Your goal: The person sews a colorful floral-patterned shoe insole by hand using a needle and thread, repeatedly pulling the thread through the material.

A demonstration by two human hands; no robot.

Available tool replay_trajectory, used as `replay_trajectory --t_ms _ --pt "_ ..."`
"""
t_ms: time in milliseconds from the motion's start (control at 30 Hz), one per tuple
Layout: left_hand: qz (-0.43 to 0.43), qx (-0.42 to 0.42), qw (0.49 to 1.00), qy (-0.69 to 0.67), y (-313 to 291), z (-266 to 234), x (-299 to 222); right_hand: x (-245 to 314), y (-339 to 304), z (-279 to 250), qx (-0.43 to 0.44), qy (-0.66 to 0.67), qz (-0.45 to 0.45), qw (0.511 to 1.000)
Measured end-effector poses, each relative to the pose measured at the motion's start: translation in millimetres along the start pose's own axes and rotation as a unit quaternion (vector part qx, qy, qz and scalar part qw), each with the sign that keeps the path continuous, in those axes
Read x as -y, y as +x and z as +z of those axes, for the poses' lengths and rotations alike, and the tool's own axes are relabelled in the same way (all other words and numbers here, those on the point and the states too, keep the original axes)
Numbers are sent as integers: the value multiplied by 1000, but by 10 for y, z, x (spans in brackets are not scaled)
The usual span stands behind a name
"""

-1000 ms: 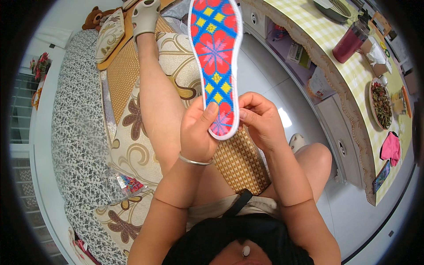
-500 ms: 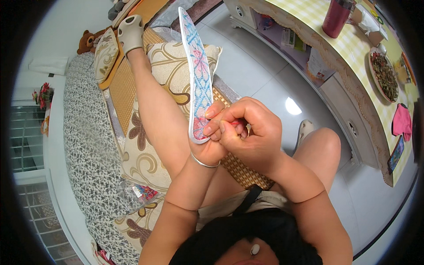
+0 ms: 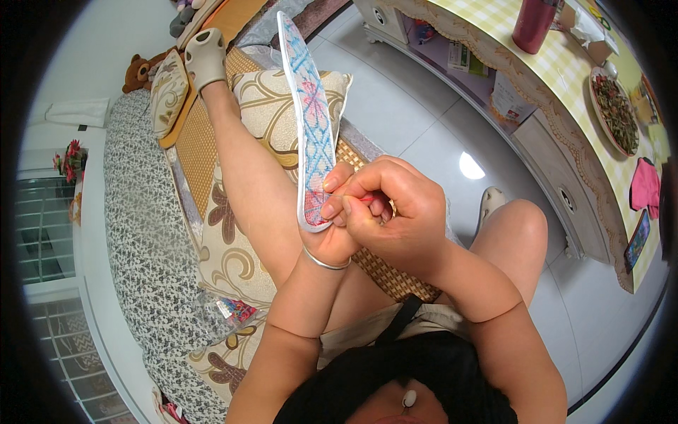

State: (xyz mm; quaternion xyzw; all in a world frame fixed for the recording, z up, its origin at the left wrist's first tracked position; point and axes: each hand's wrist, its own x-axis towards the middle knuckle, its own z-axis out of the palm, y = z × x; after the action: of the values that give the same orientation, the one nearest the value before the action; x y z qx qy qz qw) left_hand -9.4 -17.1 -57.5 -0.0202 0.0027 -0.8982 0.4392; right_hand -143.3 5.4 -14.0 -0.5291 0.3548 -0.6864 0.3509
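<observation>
A long insole (image 3: 311, 116), cross-stitched in blue, pink and red with a white rim, stands nearly upright before me. My left hand (image 3: 332, 237), with a silver bangle at the wrist, grips its lower end at the right edge. Close against it, my right hand (image 3: 402, 205) is closed in a pinch beside the red-stitched part. A bit of red thread (image 3: 367, 200) shows between the right fingers. Whether a needle is in the pinch is too small to make out.
My bare leg stretches along the sofa past a patterned cushion (image 3: 261, 106). A plastic packet (image 3: 233, 311) lies on the sofa at left. At right, a table with a checked cloth (image 3: 487, 18) bears a red flask (image 3: 530, 25), a plate of food (image 3: 614, 116) and a phone (image 3: 637, 240).
The insole has shifted slightly left in view, and my right hand has moved a little left with it. Both hands keep their hold.
</observation>
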Motion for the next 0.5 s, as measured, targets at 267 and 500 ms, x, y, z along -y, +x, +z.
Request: replay_trajectory --t_ms 267,500 --pt "-8 2 1000 -1 4 26 1 3 10 -10 22 10 -16 1000" --pt "-10 6 1000 18 9 33 -10 6 16 -20 26 7 -26 999"
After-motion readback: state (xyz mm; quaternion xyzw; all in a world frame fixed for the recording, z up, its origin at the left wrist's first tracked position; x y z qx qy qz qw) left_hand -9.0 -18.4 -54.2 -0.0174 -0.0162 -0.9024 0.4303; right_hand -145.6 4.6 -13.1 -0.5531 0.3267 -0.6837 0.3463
